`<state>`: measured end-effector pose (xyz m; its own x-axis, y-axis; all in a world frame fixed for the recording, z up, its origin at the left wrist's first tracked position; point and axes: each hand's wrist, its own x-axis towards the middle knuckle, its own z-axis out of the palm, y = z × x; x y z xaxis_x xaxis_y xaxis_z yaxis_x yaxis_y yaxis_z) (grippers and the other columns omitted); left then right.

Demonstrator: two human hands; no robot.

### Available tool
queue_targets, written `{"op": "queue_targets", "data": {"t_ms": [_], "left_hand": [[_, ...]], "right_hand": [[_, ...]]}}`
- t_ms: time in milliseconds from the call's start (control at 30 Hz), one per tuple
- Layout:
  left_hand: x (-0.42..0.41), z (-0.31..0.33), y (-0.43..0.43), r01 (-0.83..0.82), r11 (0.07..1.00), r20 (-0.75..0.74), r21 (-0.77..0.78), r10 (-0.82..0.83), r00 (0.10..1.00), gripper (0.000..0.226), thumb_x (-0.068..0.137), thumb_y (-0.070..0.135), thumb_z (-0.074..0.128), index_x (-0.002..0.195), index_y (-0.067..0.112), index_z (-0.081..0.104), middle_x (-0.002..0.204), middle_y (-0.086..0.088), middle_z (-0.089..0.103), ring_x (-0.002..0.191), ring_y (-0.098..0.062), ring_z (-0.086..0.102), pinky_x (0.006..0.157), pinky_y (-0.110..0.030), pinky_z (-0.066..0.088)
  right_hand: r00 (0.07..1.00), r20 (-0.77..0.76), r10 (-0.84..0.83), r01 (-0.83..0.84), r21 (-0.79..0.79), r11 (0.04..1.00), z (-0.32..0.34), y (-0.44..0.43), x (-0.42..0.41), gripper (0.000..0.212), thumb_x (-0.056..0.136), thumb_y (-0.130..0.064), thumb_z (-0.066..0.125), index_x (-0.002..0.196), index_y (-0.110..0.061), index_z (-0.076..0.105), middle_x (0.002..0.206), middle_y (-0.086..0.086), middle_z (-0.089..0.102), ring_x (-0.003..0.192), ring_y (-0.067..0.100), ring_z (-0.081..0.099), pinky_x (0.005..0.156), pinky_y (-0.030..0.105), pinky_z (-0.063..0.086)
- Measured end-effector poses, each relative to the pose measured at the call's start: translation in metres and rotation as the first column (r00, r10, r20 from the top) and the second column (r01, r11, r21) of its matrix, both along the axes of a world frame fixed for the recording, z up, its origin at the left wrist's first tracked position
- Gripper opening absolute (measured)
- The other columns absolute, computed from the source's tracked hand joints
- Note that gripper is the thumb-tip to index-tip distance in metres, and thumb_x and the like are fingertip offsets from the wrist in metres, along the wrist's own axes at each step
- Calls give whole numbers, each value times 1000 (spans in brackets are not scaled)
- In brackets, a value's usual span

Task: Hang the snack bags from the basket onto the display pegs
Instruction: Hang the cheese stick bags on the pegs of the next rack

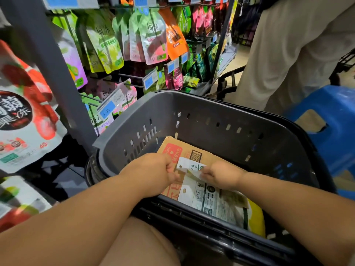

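1. Noted left hand (pixel 153 169) and right hand (pixel 221 175) down inside the dark grey perforated plastic basket (pixel 211 112), close to its near wall.
2. Found both clenched on one white snack bag with a punched hang hole (pixel 187 164): left fingers curled round its left end, right pinching its right end.
3. Logged that bag just above a second white printed bag with a yellow edge (pixel 215 200), lying flat toward the basket's near right corner on a brown cardboard sheet (pixel 180 148).
4. Judged the step as picking up, bag not yet out or hung.
5. Called for a grip below the header, hole kept clear of fingers, and a lift over the left rim toward the black wire display pegs (pixel 130 76).
6. Flagged risks: dragging the second bag along, missing the peg tip, knocking hung pouches.
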<state>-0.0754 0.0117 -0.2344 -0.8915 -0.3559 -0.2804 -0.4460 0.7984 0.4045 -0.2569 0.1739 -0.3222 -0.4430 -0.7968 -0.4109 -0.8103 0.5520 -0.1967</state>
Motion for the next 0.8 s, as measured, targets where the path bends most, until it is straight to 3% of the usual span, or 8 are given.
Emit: {"op": "queue_targets", "data": {"t_ms": [133, 233, 433, 533, 633, 700, 800], "left_hand": [[0, 0, -1, 17, 1000, 6, -1, -17, 1000, 26, 91, 49, 59, 81, 25, 54, 87, 8, 62, 82, -12, 57, 72, -30, 46], [-1, 3, -2, 26, 1000, 1, 4, -26, 1000, 25, 92, 49, 58, 84, 25, 56, 87, 8, 62, 82, -13, 57, 72, -31, 47], [-1, 0, -2, 26, 999, 27, 46, -28, 999, 27, 91, 49, 60, 89, 22, 58, 90, 5, 63, 83, -15, 59, 74, -32, 49], [-3, 0, -4, -18, 997, 31, 74, 16, 999, 32, 86, 56, 61, 86, 25, 55, 86, 7, 62, 81, -14, 59, 69, -31, 47], [-4, -2, -6, -52, 993, 24, 103, 49, 998, 43, 79, 67, 62, 88, 28, 48, 80, 12, 57, 77, -12, 57, 71, -34, 47], [-4, 1, -6, -78, 986, 15, 145, 76, 997, 55, 74, 72, 63, 106, 30, 47, 85, 16, 53, 85, -13, 57, 76, -34, 47], [-5, 5, -7, -86, 967, -10, 240, 91, 996, 79, 70, 75, 64, 133, 37, 38, 118, 15, 60, 109, -14, 59, 96, -39, 49]], "right_hand": [[995, -29, -93, 82, -268, 960, 18, -9, -8, 27, 105, -29, 41, 91, -12, 57, 88, 8, 62, 83, 27, 57, 73, 36, 44], [983, 41, -179, 178, -454, 873, 40, -11, -11, 25, 105, -29, 43, 87, -18, 58, 85, 0, 62, 82, 20, 60, 74, 36, 49], [917, 266, -297, 393, -730, 558, 66, -13, -15, 27, 104, -20, 45, 85, -4, 55, 80, 11, 58, 78, 22, 54, 72, 35, 42], [786, 567, -247, 617, -695, 369, 73, -11, -18, 27, 102, -30, 48, 106, -9, 64, 106, 13, 70, 102, 30, 66, 95, 49, 50], [620, 779, -94, 774, -589, 231, 82, -12, -16, 29, 103, -29, 45, 117, -12, 63, 115, 11, 72, 110, 32, 67, 101, 56, 48], [552, 833, -24, 822, -540, 183, 89, -15, -12, 31, 107, -21, 37, 121, -7, 61, 114, 11, 73, 106, 28, 69, 96, 50, 51], [482, 873, 72, 852, -486, 195, 94, -19, -5, 35, 107, -20, 33, 128, -4, 56, 118, 13, 71, 107, 27, 69, 92, 44, 54]]}}
